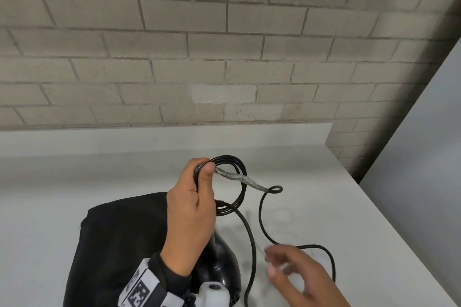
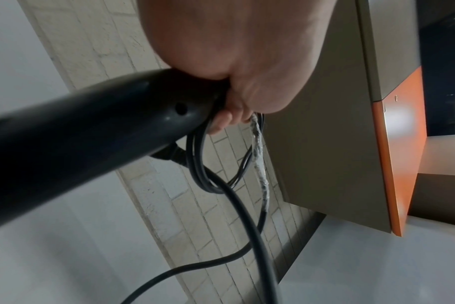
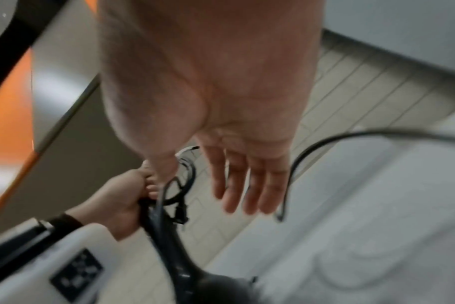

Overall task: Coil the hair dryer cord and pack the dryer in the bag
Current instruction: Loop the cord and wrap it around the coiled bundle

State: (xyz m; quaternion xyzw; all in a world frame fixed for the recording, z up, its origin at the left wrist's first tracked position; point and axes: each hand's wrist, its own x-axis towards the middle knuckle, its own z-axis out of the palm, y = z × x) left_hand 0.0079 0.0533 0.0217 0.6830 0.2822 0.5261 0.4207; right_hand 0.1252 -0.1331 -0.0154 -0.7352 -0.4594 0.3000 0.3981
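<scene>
My left hand (image 1: 197, 197) grips the black hair dryer's handle (image 2: 96, 121) together with a few small loops of its black cord (image 1: 234, 182); one stretch of cord is wrapped in clear tape (image 1: 235, 177). The dryer's round body (image 1: 222, 264) hangs below that hand, over the table. The rest of the cord (image 1: 264, 222) trails loose across the table to the right. My right hand (image 1: 296, 274) hovers blurred beside the loose cord, fingers (image 3: 243, 185) straight and holding nothing. A black fabric bag (image 1: 119, 239) lies on the table under my left forearm.
The white table (image 1: 349, 207) stands against a grey brick wall (image 1: 224, 45), with its right edge running diagonally near my right hand. An orange-edged cabinet (image 2: 392, 164) shows in the left wrist view.
</scene>
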